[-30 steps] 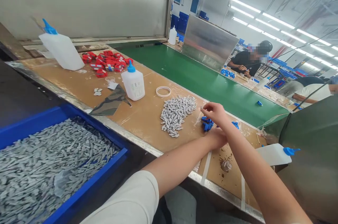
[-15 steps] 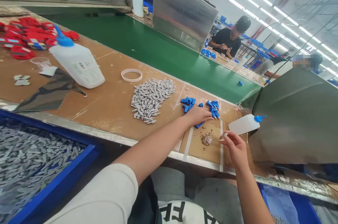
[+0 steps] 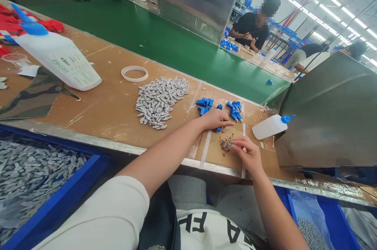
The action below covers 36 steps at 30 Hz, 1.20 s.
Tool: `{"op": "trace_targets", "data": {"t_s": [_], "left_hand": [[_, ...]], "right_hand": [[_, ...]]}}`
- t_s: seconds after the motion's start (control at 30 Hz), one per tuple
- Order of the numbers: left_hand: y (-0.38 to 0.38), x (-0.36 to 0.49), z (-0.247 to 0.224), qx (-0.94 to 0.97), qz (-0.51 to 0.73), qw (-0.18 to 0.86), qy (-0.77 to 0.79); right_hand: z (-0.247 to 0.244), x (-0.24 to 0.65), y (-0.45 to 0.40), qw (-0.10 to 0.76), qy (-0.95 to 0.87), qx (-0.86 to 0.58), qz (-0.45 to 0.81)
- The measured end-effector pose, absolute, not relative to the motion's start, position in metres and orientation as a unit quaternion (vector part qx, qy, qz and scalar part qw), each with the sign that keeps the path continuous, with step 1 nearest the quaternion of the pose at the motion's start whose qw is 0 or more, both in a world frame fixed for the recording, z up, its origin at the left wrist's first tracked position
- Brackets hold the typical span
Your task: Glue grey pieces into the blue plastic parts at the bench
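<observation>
My left hand (image 3: 216, 119) bends over a blue plastic piece (image 3: 218, 129), and my right hand (image 3: 247, 152) has its fingertips pinched at a little round see-through cup (image 3: 226, 146) on the brown table (image 3: 100, 114), but I can't tell what either holds, with thin gray bits (image 3: 160, 103) heaped to the left.

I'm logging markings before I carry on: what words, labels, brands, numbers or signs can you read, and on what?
"F" and "A", as they look: large black letters on the wearer's white shirt, skewed and partly hidden.
Green and dark print on the left bottle: too blurred to read.
I can make out no other text.
</observation>
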<state>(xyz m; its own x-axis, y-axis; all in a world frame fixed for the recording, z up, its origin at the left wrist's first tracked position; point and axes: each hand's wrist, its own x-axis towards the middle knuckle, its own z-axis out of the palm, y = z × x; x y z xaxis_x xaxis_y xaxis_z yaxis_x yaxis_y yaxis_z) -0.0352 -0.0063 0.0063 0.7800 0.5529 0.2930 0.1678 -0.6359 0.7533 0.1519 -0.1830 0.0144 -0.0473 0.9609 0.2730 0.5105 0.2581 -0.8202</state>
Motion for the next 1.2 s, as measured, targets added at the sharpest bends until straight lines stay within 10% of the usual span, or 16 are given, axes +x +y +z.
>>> {"op": "trace_targets", "data": {"t_s": [0.57, 1.2], "left_hand": [[-0.014, -0.017, 0.0, 0.678, 0.38, 0.531, 0.338], [-0.02, -0.016, -0.004, 0.701, 0.416, 0.447, 0.369]], "right_hand": [[0.016, 0.146, -0.134, 0.562, -0.504, -0.589, 0.288], [0.01, 0.149, -0.104, 0.384, -0.654, -0.603, 0.246]]}}
